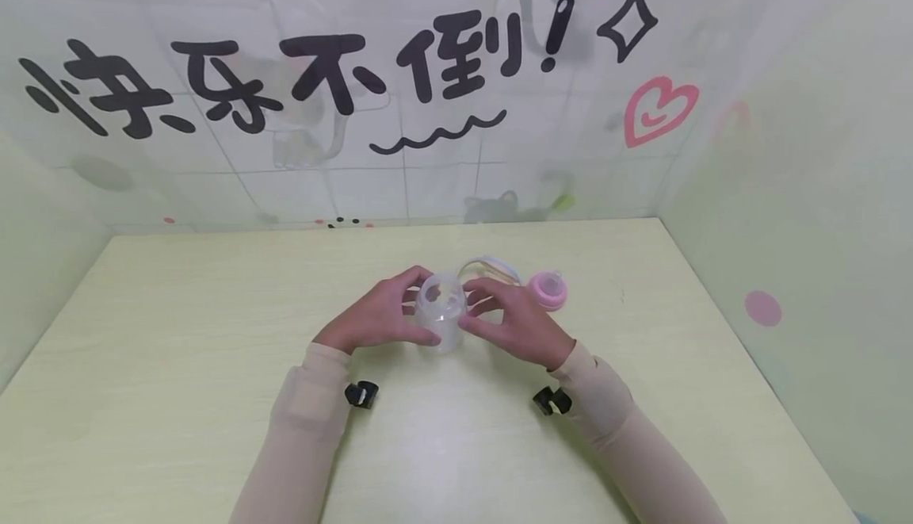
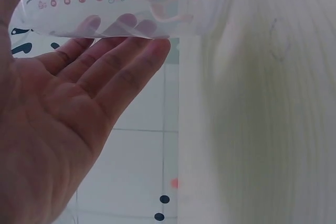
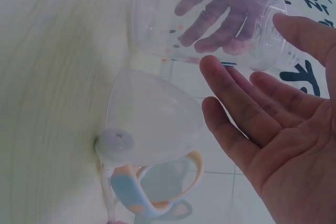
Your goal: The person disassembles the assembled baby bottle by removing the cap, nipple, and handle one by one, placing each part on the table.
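A clear baby bottle [image 1: 446,327] with an uncovered mouth stands upright on the table between both hands. Pink measuring marks run along its side in the left wrist view. My left hand [image 1: 378,311] holds the bottle, its thumb in front and its fingers along the far side. On the other side is my right hand [image 1: 517,322], fingers spread and slightly bent, thumb by the bottle's neck; firm contact is unclear. Beyond that hand lies a pink collar with a clear nipple [image 1: 548,292].
A translucent domed cap [image 3: 152,114] and a blue-and-peach looped strap [image 3: 139,195] lie behind the right hand. The pale table [image 1: 178,397] meets a see-through panel with black lettering at the back. Side walls rise left and right.
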The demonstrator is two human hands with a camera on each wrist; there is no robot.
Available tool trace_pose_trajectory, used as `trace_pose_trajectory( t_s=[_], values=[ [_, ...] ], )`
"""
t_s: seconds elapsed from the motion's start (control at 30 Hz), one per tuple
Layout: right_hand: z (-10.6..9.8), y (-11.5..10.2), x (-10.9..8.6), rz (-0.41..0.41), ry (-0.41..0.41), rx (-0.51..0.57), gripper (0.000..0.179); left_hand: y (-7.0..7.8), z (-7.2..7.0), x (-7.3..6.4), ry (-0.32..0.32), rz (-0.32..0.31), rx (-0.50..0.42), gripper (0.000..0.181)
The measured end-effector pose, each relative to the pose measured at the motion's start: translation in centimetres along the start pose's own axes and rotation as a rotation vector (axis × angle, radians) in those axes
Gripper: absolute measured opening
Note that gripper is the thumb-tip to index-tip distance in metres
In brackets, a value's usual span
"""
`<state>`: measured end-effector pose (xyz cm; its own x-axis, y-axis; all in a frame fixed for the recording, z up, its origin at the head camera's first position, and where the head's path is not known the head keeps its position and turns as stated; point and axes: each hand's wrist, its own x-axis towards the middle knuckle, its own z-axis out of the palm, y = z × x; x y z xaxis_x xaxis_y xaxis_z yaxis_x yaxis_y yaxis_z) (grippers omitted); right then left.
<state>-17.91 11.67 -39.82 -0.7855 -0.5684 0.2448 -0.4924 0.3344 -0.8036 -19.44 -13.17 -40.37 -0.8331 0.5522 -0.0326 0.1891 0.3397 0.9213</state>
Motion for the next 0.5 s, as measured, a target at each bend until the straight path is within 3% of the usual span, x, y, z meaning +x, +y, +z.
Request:
trace_pose_trajectory(
  t_s=[0.33,0.5],
  values=[
    [0.16,0.14,0.09,-0.017,0.000,-0.006,0.041,-0.25,-0.10,-0.14,-0.006,-0.013,-0.005,0.073],
    [-0.79,-0.18,-0.18,0.021,0.036,-0.083,0.042,-0.42,-0.87,-0.64,-0.055,-0.027,0.041,0.077]
  ],
)
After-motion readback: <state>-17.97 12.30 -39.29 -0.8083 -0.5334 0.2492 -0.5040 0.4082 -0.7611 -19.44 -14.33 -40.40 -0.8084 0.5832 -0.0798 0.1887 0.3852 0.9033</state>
